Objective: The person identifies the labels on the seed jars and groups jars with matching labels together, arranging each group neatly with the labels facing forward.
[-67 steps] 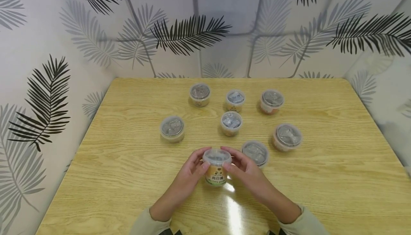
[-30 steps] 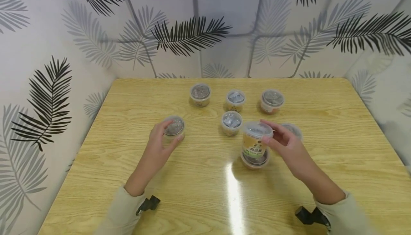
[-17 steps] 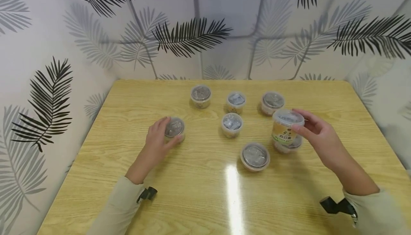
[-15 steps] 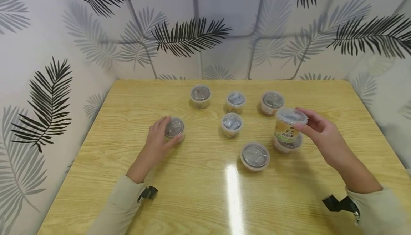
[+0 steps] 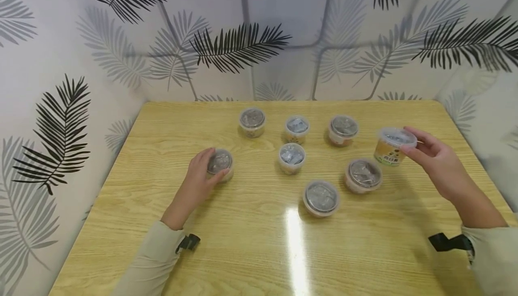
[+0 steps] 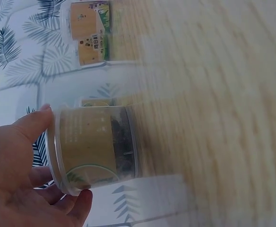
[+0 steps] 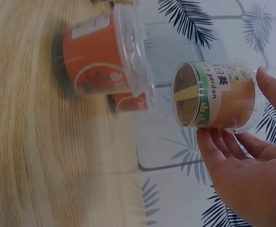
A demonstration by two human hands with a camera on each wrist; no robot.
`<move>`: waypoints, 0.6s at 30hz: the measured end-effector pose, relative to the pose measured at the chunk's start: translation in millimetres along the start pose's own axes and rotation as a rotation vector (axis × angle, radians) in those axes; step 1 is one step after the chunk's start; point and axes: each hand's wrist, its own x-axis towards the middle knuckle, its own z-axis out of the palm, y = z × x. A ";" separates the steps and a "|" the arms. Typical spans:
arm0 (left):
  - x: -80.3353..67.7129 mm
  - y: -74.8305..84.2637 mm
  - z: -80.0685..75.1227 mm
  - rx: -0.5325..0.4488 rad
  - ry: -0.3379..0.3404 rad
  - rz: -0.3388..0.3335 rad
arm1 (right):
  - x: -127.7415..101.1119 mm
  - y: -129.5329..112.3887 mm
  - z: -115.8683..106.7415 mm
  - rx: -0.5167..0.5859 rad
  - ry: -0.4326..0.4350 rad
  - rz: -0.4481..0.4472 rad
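Observation:
Small clear-lidded plastic cups stand on a wooden table (image 5: pixel 251 251). My right hand (image 5: pixel 430 159) grips a yellow-labelled cup (image 5: pixel 393 145) by its lid rim, held above the table at the right; the right wrist view shows this cup (image 7: pixel 216 100) off the surface, with an orange-labelled cup (image 7: pixel 104 56) standing below it. My left hand (image 5: pixel 202 174) curls round the cup (image 5: pixel 220 164) at the left, which still stands on the table; in the left wrist view that cup (image 6: pixel 93 146) sits between thumb and fingers.
Several more cups stand mid-table: three in a back row (image 5: pixel 252 122) (image 5: pixel 297 128) (image 5: pixel 343 130), one in the centre (image 5: pixel 291 157), two nearer (image 5: pixel 321 197) (image 5: pixel 363 175). Leaf-patterned walls (image 5: pixel 60 84) close in the left, back and right sides.
My right hand has carried the yellow-labelled cup from the front centre out to the right, past the nearer cups. My left hand has left that cup and taken hold of the left cup.

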 end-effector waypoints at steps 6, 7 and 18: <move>-0.1 -3.2 1.0 0.058 -0.005 0.007 | 10.5 20.1 -23.9 0.110 0.017 -0.021; -0.3 -3.3 0.9 0.064 -0.007 0.013 | 12.0 24.0 -27.9 0.130 0.020 -0.026; -1.4 -1.2 -1.1 0.110 -0.010 0.022 | 55.4 122.5 -94.9 0.282 0.134 -0.048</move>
